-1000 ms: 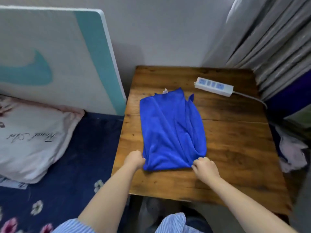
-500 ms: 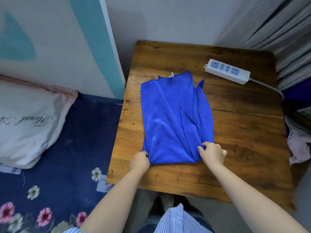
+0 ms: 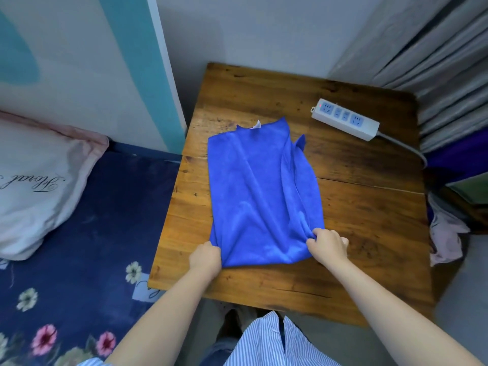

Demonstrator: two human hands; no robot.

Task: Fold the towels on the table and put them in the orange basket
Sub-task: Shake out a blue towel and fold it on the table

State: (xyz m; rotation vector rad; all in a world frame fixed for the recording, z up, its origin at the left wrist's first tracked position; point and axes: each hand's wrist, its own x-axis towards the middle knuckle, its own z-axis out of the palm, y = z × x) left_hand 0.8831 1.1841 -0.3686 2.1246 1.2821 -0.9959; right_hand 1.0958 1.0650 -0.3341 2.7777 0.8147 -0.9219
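Since half a second ago our hands have shifted little: the left hand [image 3: 205,256] and right hand [image 3: 327,243] have closed more firmly on the near corners of the towel [image 3: 260,196], and the cloth now bunches at the right corner. The fingers of both hands pinch the towel. It lies in the middle of the frame on the tabletop [image 3: 369,233], already folded lengthwise, so we judge the next fold away from us is starting.

We count one towel, one power strip [image 3: 346,119] at upper right, one pillow [image 3: 34,186] at left. No orange basket is visible.
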